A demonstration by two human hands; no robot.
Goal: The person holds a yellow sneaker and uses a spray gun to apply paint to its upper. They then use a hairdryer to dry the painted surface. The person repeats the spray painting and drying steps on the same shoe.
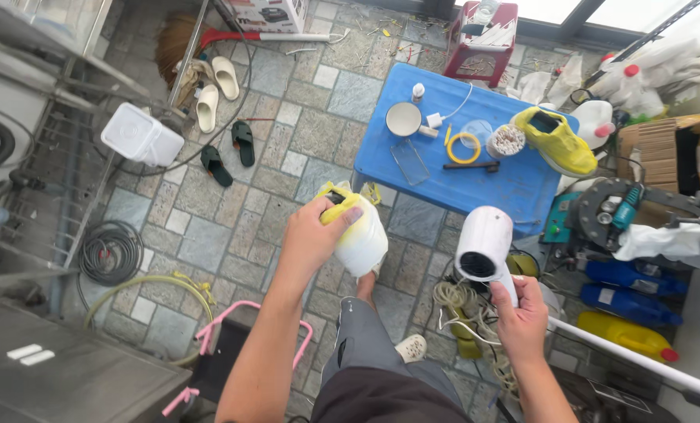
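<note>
Shoe (359,235), yellow and white, sits clasped in left hand (315,235); right hand (522,313) holds white dryer (483,247).

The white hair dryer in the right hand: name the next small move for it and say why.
Probably swing the white hair dryer leftward until its barrel points at the yellow-and-white shoe. The right hand grips the dryer's handle, but the barrel's open end faces the camera. The left hand holds the shoe up, apart from the dryer. Its yellow match lies on the blue plastic table.
</note>
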